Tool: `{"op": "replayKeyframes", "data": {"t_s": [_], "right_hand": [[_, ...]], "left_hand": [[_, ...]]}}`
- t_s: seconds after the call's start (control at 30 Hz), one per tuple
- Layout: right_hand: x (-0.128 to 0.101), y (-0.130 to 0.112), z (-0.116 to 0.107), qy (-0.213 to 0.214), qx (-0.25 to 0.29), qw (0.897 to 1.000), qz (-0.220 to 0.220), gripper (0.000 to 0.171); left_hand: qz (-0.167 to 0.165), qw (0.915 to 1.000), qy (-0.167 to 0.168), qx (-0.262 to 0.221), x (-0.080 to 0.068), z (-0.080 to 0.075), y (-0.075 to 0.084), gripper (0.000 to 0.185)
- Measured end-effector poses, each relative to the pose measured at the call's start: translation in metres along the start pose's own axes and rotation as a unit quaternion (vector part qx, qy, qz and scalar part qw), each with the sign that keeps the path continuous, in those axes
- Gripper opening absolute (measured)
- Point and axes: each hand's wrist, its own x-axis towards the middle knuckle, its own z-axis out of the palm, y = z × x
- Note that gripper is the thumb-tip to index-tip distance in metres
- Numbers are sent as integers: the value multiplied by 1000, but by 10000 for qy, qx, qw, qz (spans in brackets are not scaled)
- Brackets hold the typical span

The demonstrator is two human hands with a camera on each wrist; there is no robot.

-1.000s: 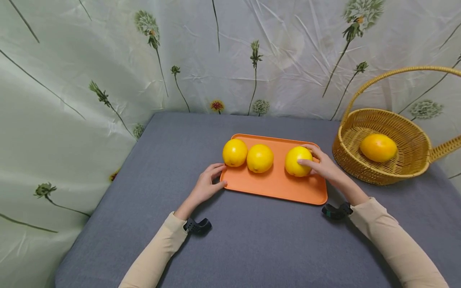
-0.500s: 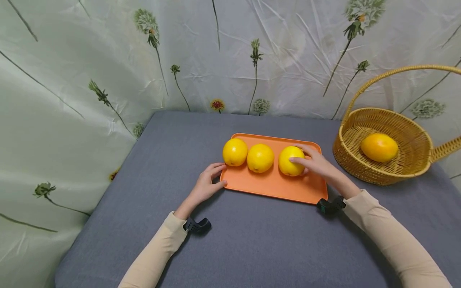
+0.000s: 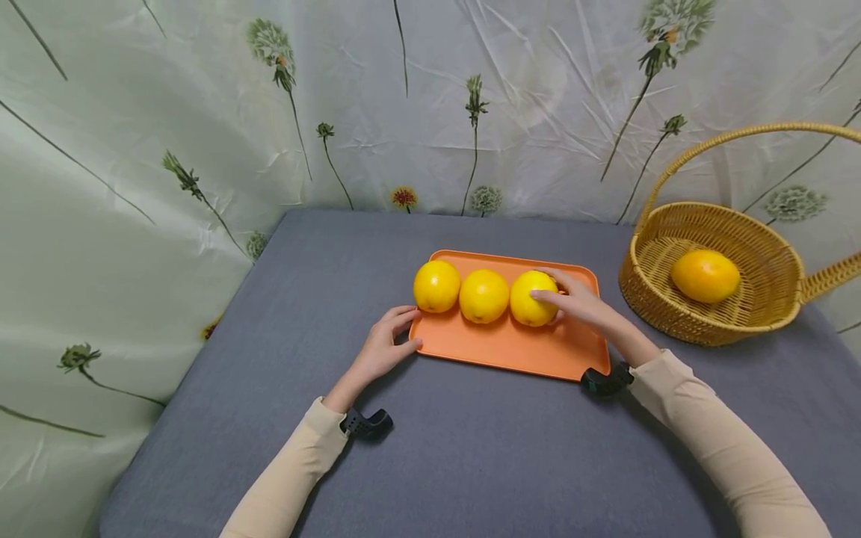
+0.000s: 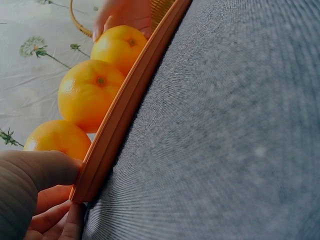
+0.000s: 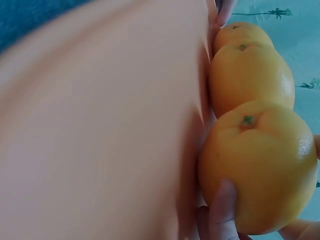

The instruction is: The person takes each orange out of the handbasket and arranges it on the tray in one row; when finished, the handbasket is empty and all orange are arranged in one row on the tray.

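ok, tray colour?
Orange; the tray shows best in the head view, under three yellow fruits.

Yellow fruits, orange tray, grey tablecloth.

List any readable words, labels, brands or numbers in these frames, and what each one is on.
None: no view shows any text.
The three oranges, the orange tray, the wicker basket, the grey cloth and the flowered backdrop bear no writing.
The wrist mounts show no legible marking.
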Motion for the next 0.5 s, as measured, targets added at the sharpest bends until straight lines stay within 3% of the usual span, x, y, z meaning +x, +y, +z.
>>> {"op": "replayKeyframes", "data": {"t_s": [0.5], "right_hand": [[1,6,0,-63,-301,9995,-63,70]], "left_hand": [[27,10000,-10,48,1,0,-2,49]]}}
